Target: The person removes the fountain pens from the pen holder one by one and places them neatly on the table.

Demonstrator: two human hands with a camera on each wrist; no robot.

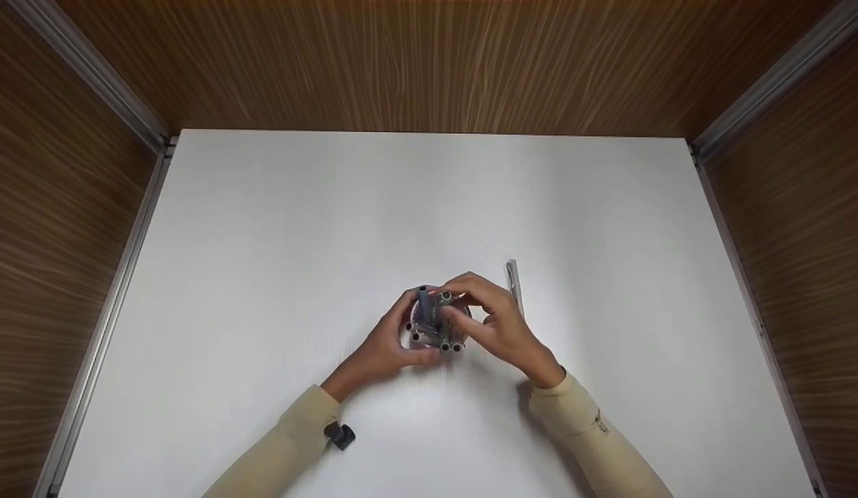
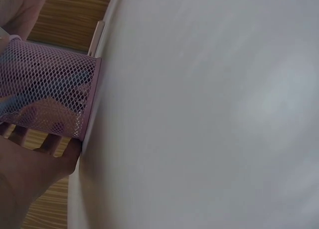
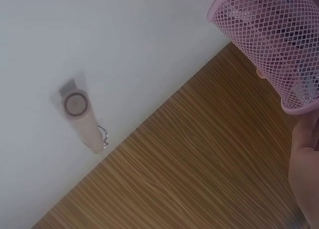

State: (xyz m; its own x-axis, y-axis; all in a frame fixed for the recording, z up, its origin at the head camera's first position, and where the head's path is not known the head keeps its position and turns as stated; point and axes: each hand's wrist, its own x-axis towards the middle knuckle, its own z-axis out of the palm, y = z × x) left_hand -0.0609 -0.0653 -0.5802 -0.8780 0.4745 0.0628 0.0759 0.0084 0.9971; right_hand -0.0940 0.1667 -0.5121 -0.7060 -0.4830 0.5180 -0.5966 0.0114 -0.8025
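Observation:
A pink wire-mesh pen holder stands on the white table, filled with several pens whose round ends poke out of its mouth. My left hand wraps around its side, fingers low near the base in the left wrist view. Over the mouth, my right hand bends its thumb and index finger around the end of one pen among the others. Part of that pen is hidden by the fingers. In the right wrist view the mesh holder shows at the upper right.
Just right of the holder lies a slim pale stick-like object. The right wrist view shows a beige object with a round end and a small metal loop. Wood-grain panels border the white table at the back and sides.

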